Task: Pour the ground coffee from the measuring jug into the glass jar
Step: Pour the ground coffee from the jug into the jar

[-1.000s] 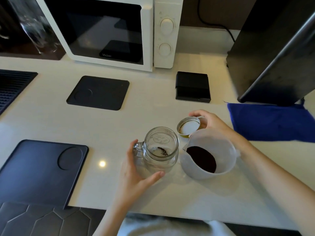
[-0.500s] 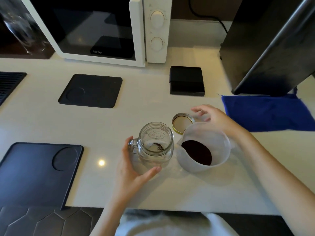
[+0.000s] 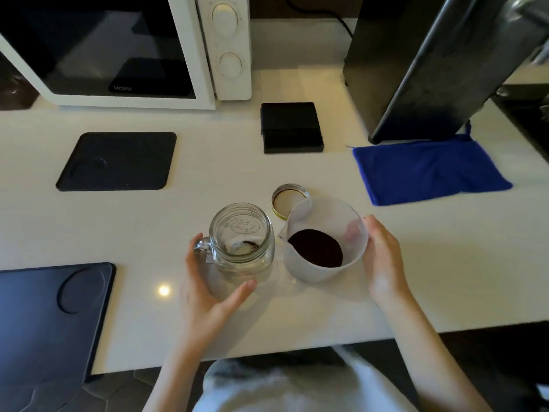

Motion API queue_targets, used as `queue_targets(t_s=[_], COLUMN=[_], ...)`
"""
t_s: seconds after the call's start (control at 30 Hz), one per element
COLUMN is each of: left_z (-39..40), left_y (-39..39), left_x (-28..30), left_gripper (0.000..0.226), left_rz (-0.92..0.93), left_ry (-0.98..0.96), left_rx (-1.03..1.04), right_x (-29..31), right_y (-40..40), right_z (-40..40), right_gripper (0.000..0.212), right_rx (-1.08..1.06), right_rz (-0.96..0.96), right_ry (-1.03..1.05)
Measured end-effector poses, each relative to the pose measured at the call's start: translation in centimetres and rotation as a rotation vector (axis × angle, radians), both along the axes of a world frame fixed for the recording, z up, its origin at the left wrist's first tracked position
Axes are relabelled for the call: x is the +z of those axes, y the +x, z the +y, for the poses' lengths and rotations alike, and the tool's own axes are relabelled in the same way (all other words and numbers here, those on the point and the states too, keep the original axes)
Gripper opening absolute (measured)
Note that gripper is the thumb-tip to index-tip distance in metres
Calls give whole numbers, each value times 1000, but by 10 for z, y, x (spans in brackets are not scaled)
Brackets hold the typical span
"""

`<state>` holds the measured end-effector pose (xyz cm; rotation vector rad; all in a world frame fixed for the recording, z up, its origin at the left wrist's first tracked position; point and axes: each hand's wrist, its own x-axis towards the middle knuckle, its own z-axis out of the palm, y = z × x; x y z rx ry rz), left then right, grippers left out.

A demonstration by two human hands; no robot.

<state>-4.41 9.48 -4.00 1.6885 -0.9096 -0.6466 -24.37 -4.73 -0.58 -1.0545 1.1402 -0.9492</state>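
Translucent plastic is what your right hand [image 3: 383, 263] has hold of: the fingers curl around the far right wall of the measuring jug [image 3: 323, 239], thumb near the rim, palm against its side. The jug sits flat on the white counter [image 3: 208, 173], spout turned left toward the jar, with a dark bed of ground coffee [image 3: 315, 248] covering its bottom.

Your left hand [image 3: 208, 289] is half open, cupped around the near side of the glass jar [image 3: 242, 237]; the thumb reaches up by the jar's handle on the left and a finger lies along its base in front. It steadies the jar more than it clamps it. The jar stands upright just beside the jug, mouth open, and only a few dark specks of coffee show inside it.

Just behind the two, partly hidden by the jug's rim, the jar's metal lid [image 3: 286, 199] lies upside down on the counter. Farther out are a blue cloth [image 3: 427, 171] to the right, a small black box [image 3: 291, 127], two dark mats and a white microwave [image 3: 219, 49] at the back.

By my reading the setup is finished: lid off, jar braced, jug gripped. The pour itself has hardly begun, since almost all the coffee is in the jug. You have yet to lift, tip the spout over the jar's mouth, and empty it
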Motion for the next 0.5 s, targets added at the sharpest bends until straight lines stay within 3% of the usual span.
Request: queue_targets(t_s=[0.13,0.23,0.3,0.37,0.5], left_z=[4,-4,-12,-20,-31], left_y=[4,1,2,3,0], left_x=[0,12,17,19,20], left_gripper=[85,57,41,31,26], left_rz=[49,179,157,162,190], left_ry=[-87,-193,-231,-246,-230], left_rx=[-42,56,95,148,249], right_x=[-5,2,7,14,40], right_y=[12,19,20,20,16], right_z=[6,4,0,-5,-20], right_gripper=[35,29,23,31,31], right_rx=[-96,-156,-174,-177,-109], right_rz=[-49,-152,-107,-13,104], right_ry=[103,155,74,-78,-378])
